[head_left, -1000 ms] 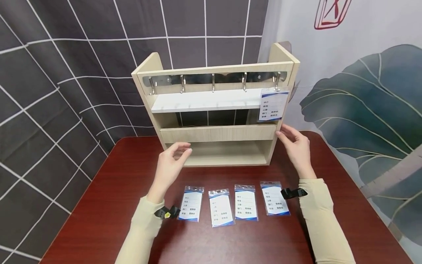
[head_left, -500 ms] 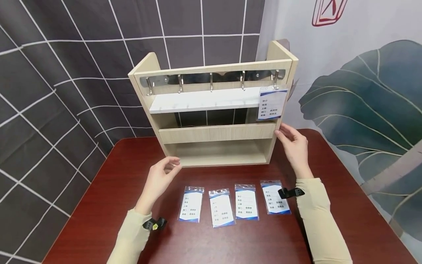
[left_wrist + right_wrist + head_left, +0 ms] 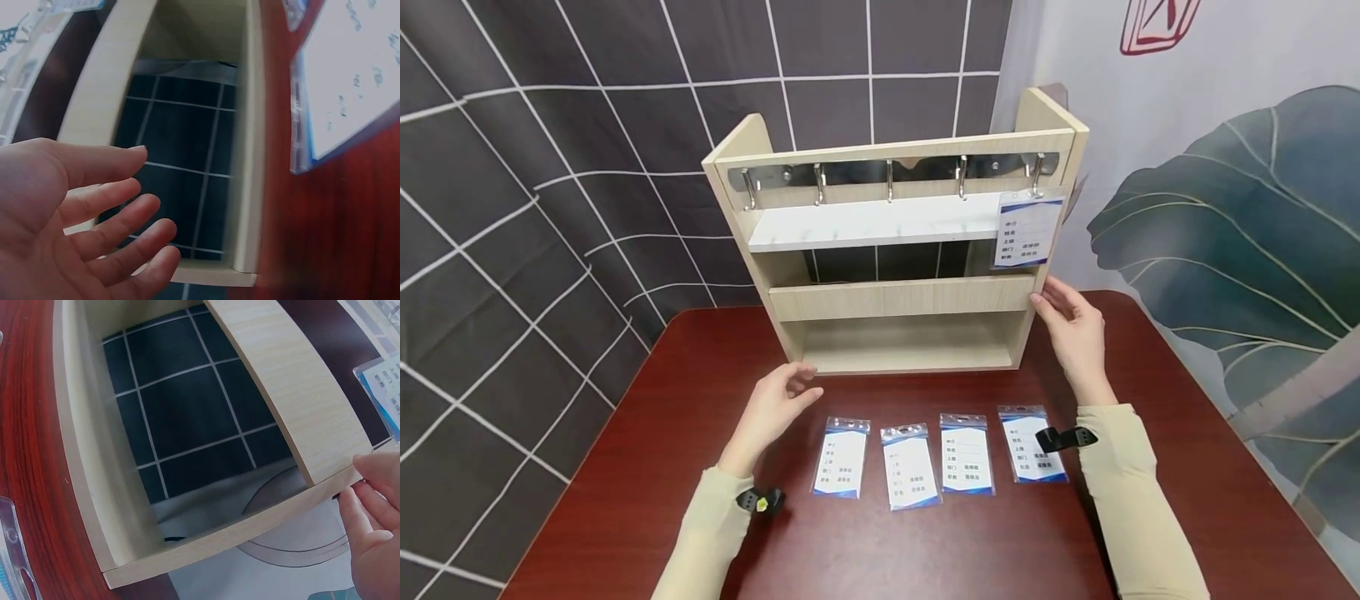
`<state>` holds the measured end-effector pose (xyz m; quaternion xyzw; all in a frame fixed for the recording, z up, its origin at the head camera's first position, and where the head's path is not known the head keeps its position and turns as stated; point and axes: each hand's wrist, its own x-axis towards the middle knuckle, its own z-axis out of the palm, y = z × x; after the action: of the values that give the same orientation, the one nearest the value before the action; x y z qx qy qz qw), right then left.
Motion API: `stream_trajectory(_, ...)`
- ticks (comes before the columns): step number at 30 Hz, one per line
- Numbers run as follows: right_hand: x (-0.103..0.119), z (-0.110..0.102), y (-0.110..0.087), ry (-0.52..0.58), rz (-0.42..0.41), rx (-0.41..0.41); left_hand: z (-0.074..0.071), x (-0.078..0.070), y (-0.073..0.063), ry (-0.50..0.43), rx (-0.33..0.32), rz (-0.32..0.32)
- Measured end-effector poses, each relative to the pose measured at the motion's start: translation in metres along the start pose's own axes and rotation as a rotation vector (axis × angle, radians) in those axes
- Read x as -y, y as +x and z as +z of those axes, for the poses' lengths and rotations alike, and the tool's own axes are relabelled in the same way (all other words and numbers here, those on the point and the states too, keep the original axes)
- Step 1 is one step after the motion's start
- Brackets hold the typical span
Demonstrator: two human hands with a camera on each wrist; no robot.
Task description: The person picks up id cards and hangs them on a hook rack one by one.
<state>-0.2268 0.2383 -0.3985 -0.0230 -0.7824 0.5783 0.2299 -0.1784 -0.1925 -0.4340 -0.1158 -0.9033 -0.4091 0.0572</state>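
A light wooden shelf rack point(image 3: 902, 301) stands on the table, with a metal hook strip point(image 3: 925, 169) along its upper front. One name badge in a clear sleeve point(image 3: 1028, 232) hangs from the rightmost hook. My right hand point(image 3: 1075, 346) holds the rack's right side panel, thumb at the front edge and fingers on the outer side, as the right wrist view also shows. My left hand point(image 3: 771, 412), holding nothing, is near the rack's lower left front corner, fingers loosely bent and spread in the left wrist view.
Several more badges lie in a row before the rack: a left one point(image 3: 841, 458), two middle ones point(image 3: 912, 467) point(image 3: 967, 455) and a right one point(image 3: 1032, 446) partly behind my right wrist camera. The red-brown table point(image 3: 880, 550) meets a dark gridded curtain point(image 3: 625, 50).
My left hand has moved down and left, away from the rack's front, and its fingers have loosened slightly. My right hand stays at the side panel; the view has shifted slightly.
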Motion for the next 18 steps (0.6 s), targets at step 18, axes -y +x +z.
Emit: stream_trajectory(18, -0.008, 0.0, 0.002, 0.04, 0.025, 0.012, 0.019, 0.022, 0.001, 0.12, 0.175, -0.047)
